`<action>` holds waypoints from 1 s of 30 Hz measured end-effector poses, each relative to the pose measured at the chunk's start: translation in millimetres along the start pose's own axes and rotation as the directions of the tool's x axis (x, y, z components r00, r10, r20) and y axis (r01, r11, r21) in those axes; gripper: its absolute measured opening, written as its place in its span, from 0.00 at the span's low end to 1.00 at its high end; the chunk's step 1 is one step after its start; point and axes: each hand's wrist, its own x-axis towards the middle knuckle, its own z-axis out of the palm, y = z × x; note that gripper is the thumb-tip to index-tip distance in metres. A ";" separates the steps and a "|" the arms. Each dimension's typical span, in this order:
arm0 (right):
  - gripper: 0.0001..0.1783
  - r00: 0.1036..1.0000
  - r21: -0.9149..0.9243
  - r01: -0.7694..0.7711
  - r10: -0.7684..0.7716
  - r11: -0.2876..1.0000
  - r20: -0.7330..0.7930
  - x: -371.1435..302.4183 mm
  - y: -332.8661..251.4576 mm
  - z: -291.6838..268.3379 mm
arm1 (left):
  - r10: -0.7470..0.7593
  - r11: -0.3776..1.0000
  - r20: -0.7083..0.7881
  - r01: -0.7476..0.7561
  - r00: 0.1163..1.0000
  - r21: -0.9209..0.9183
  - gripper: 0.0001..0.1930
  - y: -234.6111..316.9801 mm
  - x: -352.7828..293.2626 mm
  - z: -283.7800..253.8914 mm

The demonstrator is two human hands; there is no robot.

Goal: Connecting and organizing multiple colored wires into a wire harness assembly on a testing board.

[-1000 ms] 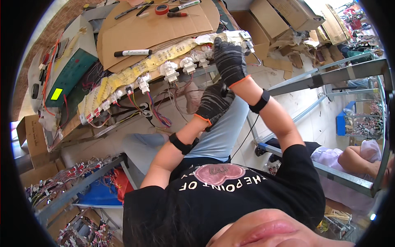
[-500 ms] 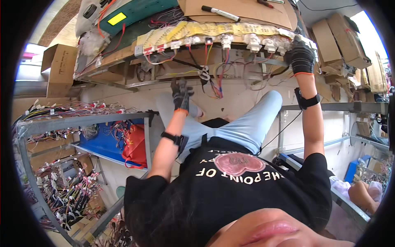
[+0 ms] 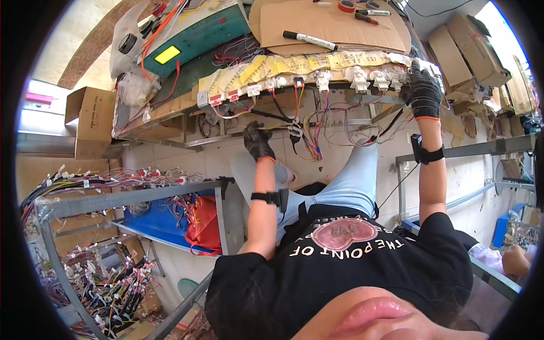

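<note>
My left hand [image 3: 259, 141], in a black glove, is closed at the left end of a yellow-and-black wire harness [image 3: 296, 130] hanging below the bench edge. Its fingertips meet the thin wires, though the exact grip is small to see. My right hand [image 3: 424, 93], gloved too, is at the right end of a row of white connectors [image 3: 359, 79]. Its fingers bend around something there, which the glove hides. The connectors sit along a board edge covered with yellowed tape [image 3: 272, 67], and several have coloured wires hanging from them.
A teal instrument [image 3: 195, 39] with a lit yellow display stands on the bench at left. Cardboard [image 3: 334, 25] bears a marker [image 3: 309, 40] and a screwdriver [image 3: 371, 18]. Metal racks [image 3: 130, 198] with wire bundles [image 3: 107, 283] flank me. Another person's hand [image 3: 515, 260] shows at lower right.
The whole view has shifted, so the bench sits lower and further right. My left hand, blurred and with looser fingers before, is now closed by the wires. My right hand stays at the connectors' right end.
</note>
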 end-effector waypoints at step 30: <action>0.40 0.999 0.221 -0.025 0.033 0.975 -0.033 1.7 -26.2 -11.4 | 0.649 0.068 0.417 -0.595 0.636 0.801 0.08 130.0 -54.9 93.5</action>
